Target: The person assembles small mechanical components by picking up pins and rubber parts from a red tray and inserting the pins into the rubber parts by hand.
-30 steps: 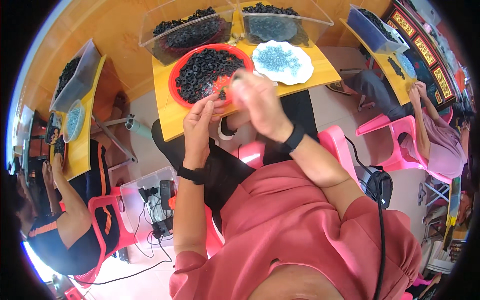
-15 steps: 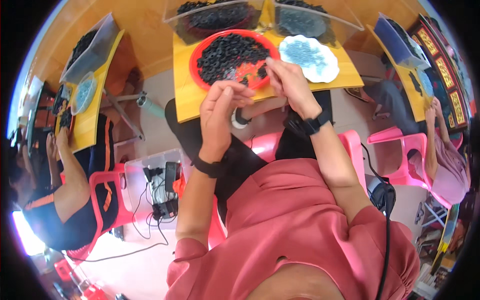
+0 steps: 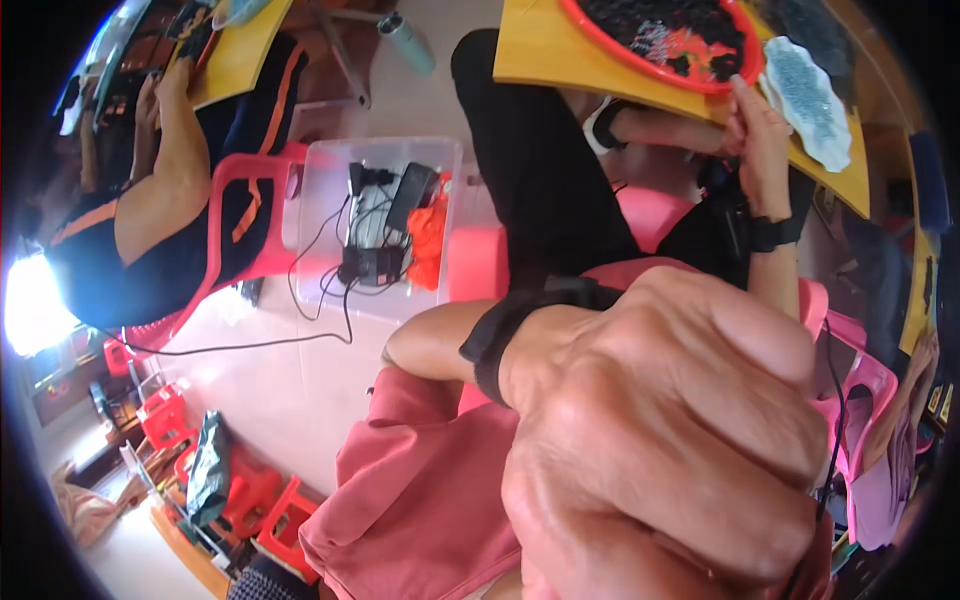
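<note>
My left hand (image 3: 660,430) is large and close in view, raised in front of my chest, its back and knuckles showing. Its fingers are curled in; the fingertips and anything inside them are hidden. By the near rim of a round red tray (image 3: 640,66) is my right hand (image 3: 763,140), its fingers drawn together. What they hold, if anything, is too small to make out. Many small black pieces (image 3: 650,25) lie in the tray, with some red bottom showing. Right of it, a scalloped white plate (image 3: 835,158) carries small blue-grey pieces. Dark bands circle both wrists.
The tray and plate rest on a yellow table (image 3: 535,45). On the floor to my left are a clear plastic bin (image 3: 452,165) with cables and black adapters, and a green bottle (image 3: 407,45). Another person (image 3: 130,240) sits left on a pink chair (image 3: 215,225).
My left hand has left the tray and come up close, its fingers now curled. The view has swung left, so the tray and plate appear farther right. My right hand stays by the tray.
</note>
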Tool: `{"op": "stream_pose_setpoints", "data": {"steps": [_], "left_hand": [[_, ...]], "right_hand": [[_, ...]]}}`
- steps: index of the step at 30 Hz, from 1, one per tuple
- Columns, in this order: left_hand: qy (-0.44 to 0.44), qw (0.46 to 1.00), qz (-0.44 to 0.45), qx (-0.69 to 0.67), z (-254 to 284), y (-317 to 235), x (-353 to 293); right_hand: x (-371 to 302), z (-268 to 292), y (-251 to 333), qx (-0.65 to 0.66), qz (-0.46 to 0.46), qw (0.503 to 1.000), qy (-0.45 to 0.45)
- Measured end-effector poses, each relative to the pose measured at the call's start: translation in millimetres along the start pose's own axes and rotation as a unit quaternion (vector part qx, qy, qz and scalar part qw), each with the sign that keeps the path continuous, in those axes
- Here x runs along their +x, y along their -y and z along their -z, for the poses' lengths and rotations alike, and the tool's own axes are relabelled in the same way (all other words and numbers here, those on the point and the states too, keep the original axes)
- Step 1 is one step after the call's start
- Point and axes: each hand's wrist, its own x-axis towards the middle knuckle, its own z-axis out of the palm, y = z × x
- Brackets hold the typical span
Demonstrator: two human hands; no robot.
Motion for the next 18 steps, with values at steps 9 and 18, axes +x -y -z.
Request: {"op": "stream_pose_setpoints", "data": {"steps": [9, 18], "left_hand": [[0.069, 0.991, 0.058, 0.103, 5.8, -4.1, 8.8], [0.147, 0.967, 0.093, 0.189, 2.2, -10.5, 19.0]], "right_hand": [[5.1, 5.6, -7.4, 0.056, -0.023, 0.998, 0.033], [7.1, 10.9, -9.6, 0.053, -0.01, 0.997, 0.052]]}}
